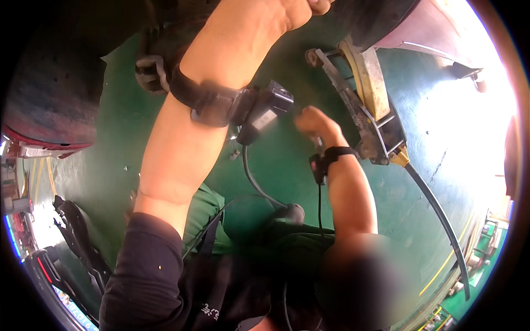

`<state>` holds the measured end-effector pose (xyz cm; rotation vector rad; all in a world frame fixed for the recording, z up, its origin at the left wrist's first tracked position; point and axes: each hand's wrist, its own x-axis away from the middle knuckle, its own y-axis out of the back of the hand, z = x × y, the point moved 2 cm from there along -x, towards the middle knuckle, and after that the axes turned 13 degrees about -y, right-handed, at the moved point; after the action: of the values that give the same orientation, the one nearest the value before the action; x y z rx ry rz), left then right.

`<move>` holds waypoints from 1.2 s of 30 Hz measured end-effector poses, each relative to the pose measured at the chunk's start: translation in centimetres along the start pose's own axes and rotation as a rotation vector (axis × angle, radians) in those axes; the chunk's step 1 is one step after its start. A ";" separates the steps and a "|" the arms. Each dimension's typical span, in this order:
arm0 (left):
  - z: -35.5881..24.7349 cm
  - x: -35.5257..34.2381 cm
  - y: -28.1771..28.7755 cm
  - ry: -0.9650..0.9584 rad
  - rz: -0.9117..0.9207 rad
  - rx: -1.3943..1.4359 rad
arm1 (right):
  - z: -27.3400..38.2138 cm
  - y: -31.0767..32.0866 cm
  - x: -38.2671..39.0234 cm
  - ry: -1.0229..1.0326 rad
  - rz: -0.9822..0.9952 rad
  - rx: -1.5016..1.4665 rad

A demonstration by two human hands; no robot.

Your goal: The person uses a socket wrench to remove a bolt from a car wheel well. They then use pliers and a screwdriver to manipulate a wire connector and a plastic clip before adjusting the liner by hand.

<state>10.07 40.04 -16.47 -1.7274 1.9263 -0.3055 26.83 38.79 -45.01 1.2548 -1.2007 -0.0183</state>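
My left arm reaches up and across to the top edge, where my left hand (298, 13) is partly cut off. Its visible fingers are curled, and whatever they grip lies out of sight. Lower down, over the green floor, my right hand (318, 123) is closed with its fingers folded in. A small metallic bit shows by the wrist, but I cannot make out what the hand holds. Closest to the right hand stands a floor jack (369, 88), worn yellow and grey, its long dark handle (441, 220) slanting toward the lower right.
Dark vehicle bodywork (49, 94) fills the left, and a reddish body panel (436, 27) overhangs the upper right. A black plastic trim piece (77, 237) lies at the lower left beside a car's rear end (47, 276). Camera cables (251, 174) hang from my wrists.
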 end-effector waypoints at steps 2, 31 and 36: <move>-0.1 1.5 1.3 -0.003 -0.009 0.000 | 2.1 -2.7 -1.5 -0.337 0.240 -0.616; -1.6 6.1 9.6 -0.064 -0.033 0.003 | -0.9 8.4 2.8 -0.407 -0.010 -1.255; -2.7 3.3 8.3 -0.146 -0.011 -0.077 | -3.5 11.2 5.2 -0.131 -0.242 -1.429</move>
<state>1.42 37.68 -19.13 -1.7584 1.8449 -0.1070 25.15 42.51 -32.84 0.1026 -0.7833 -0.9728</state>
